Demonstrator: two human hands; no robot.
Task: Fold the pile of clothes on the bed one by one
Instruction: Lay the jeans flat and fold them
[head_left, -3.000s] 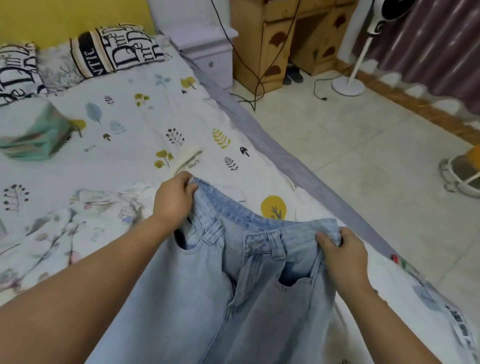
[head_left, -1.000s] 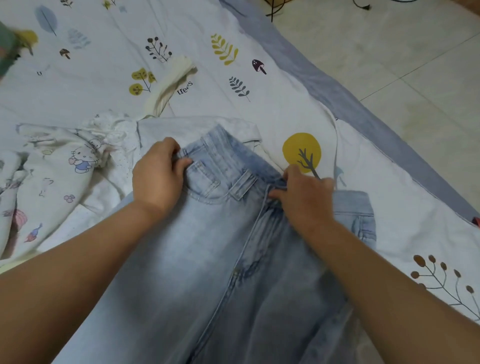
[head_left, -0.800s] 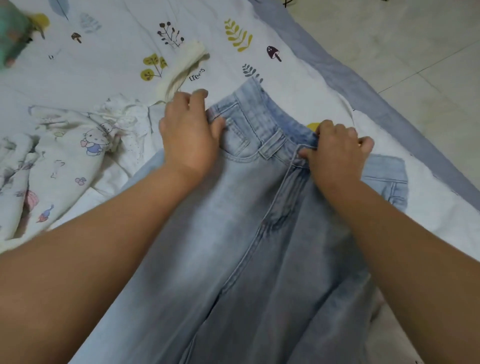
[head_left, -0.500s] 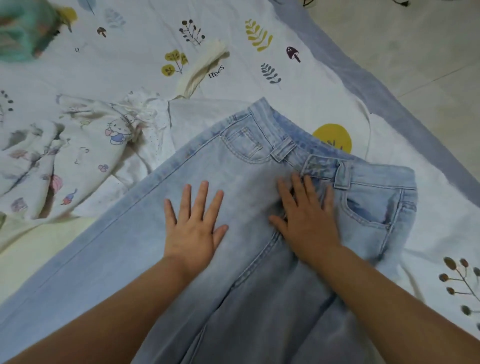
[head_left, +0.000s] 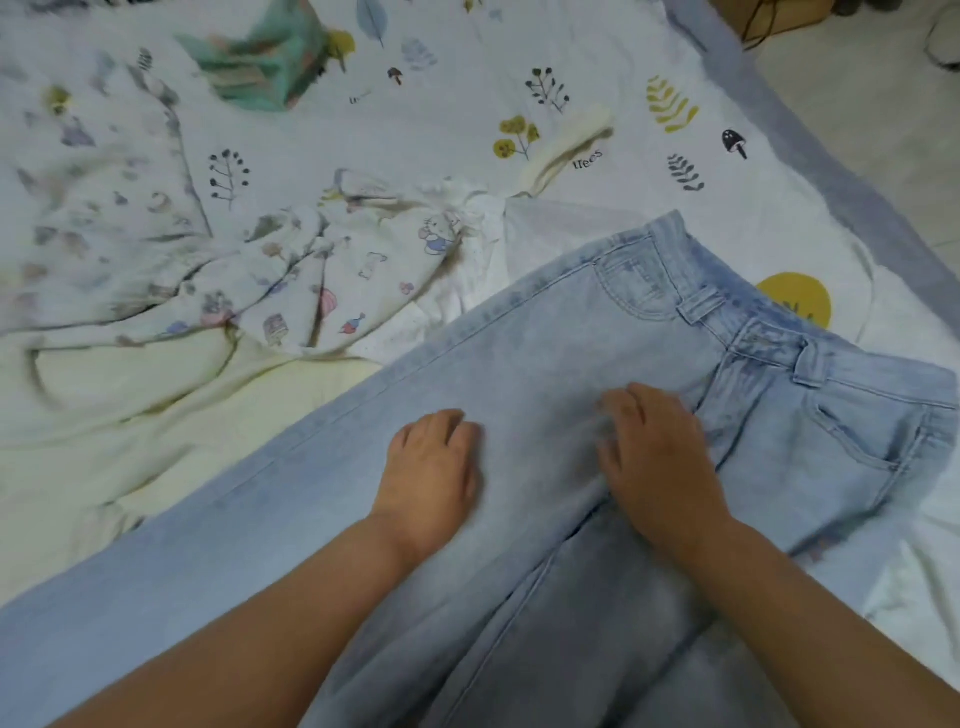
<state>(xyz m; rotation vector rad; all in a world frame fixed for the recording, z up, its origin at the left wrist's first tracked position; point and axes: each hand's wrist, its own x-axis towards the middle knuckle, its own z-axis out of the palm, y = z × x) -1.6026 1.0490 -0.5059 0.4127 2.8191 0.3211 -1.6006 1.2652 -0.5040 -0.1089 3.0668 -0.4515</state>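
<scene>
Pale blue jeans (head_left: 545, 364) lie flat, front up, on the printed bedsheet (head_left: 441, 119); waistband beyond the fingers, toward the right, legs running back under both forearms. Left hand (head_left: 431, 473) palm-down on the denim, fingers curled loosely, gripping nothing. Right hand (head_left: 654, 457) beside it w/ fingers bent, pressing the fly area, blurred. Crumpled cartoon-print garment (head_left: 332, 280) lies beyond & left of left hand.

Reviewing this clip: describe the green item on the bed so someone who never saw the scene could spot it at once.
Start from the white bedsheet printed with leaves and mushrooms. Look past the light blue denim jeans and the crumpled white cartoon-print garment, towards the top of the view. There lies a folded teal-green cloth bundle, the only green fabric among pale clothes.
</scene>
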